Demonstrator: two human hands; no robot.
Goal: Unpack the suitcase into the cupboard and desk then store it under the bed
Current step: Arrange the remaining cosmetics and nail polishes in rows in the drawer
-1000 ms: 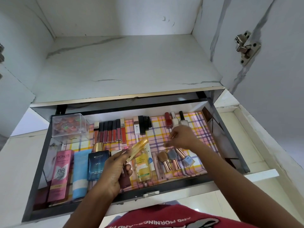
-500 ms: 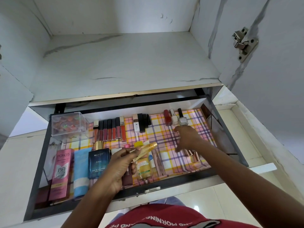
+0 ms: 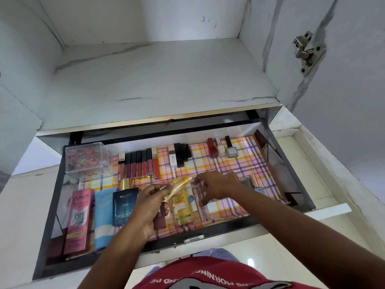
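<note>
i'm watching from afar as cosmetics go into the open drawer (image 3: pixel 300 178) of the cupboard — the suitcase is nowhere in this view. my landmark is the yellow bottle (image 3: pixel 183 207), lying flat near the drawer's front edge.

the left hand (image 3: pixel 150 207) hangs just above and left of that bottle, thumb and fingertips pinching a slim gold tube (image 3: pixel 179 187) that slants up over the bottle's top. a dark maroon item seems tucked lower in the same palm, though i cannot tell what it is. the right hand (image 3: pixel 216 187) reaches in just right of the bottle, fingers curled down onto a pale pink stick (image 3: pixel 200 199) lying alongside it; whether it truly grips the stick or only nudges it i cannot tell.

the risks, as i judge them: the tube is held by one end only, so a small slip would drop it onto the bottle and scatter the neat rows. the right wrist hangs over the small polish bottles (image 3: pixel 248 182) right of the bottle — a careless pull back could knock them across the checked liner (image 3: pixel 208 165). the three upright polishes (image 3: pixel 221 148) at the back, well beyond the bottle, would topple if the drawer is jolted or shut hard. left of the bottle the blue box (image 3: pixel 124 205) and pink carton (image 3: pixel 79 217) sit tight together, leaving little room for the tube there.
</note>
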